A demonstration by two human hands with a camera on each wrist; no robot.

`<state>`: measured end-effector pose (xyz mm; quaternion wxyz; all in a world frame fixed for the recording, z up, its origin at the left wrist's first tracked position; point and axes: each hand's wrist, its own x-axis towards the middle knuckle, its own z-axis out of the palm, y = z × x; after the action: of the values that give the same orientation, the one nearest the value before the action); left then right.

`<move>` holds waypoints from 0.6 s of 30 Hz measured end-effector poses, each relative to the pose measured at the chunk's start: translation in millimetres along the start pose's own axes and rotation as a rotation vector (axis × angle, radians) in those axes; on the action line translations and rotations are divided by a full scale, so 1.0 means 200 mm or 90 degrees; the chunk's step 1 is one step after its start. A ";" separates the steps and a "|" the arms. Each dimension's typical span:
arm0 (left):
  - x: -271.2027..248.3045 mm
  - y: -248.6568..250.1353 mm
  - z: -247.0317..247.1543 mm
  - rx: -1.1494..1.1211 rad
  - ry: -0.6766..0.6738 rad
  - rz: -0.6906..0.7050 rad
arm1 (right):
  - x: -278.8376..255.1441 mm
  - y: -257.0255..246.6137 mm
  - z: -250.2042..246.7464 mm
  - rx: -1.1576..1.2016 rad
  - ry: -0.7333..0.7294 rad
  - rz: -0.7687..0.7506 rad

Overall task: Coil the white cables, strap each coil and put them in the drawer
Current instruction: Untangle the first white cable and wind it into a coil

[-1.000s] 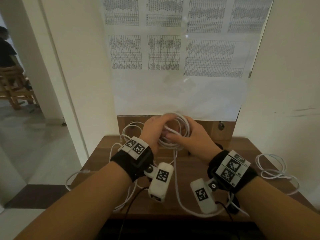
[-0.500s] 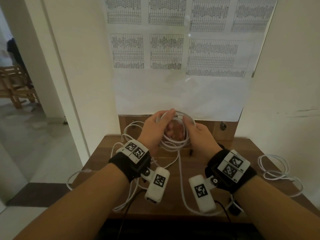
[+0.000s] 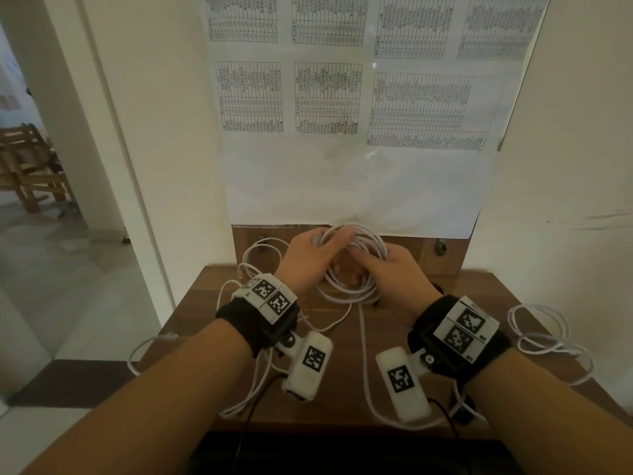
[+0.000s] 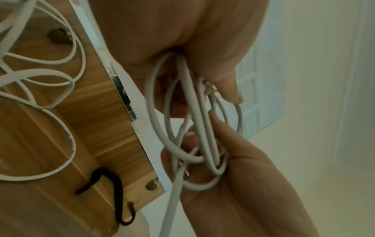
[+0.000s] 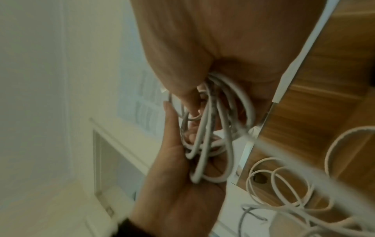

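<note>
Both hands meet over the back of the wooden table [image 3: 342, 341], sharing one coil of white cable [image 3: 356, 265] held up off the surface. Left hand [image 3: 308, 258] clasps the coil's left side, thumb laid across the top loops, with a clear plug showing beside it. Right hand [image 3: 394, 272] grasps the right side, fingers curled through the loops. From the coil a loose tail of cable [image 3: 363, 354] runs down across the tabletop toward the near edge. More uncoiled white cable [image 3: 260, 258] lies tangled at the table's left, and another loose white cable [image 3: 541, 330] sprawls at its right edge. A black strap [image 4: 113, 190] lies on the wood in the left wrist view.
</note>
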<state>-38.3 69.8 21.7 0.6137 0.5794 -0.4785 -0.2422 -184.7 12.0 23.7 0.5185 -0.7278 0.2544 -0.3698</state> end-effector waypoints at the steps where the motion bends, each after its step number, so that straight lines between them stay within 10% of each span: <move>1: 0.00 -0.01 0.00 -0.011 -0.001 -0.003 | 0.00 -0.01 0.00 0.014 0.008 0.014; 10: 0.01 -0.01 0.00 -0.057 0.054 -0.024 | 0.04 0.00 0.01 -0.136 0.064 -0.100; 18: -0.01 0.00 0.03 -0.062 -0.007 -0.042 | 0.07 -0.01 0.02 0.081 0.057 0.078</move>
<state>-44.3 69.5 19.4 0.6301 0.5630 -0.4501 -0.2888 -172.7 4.7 28.1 0.5734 -0.6593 0.2971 -0.3852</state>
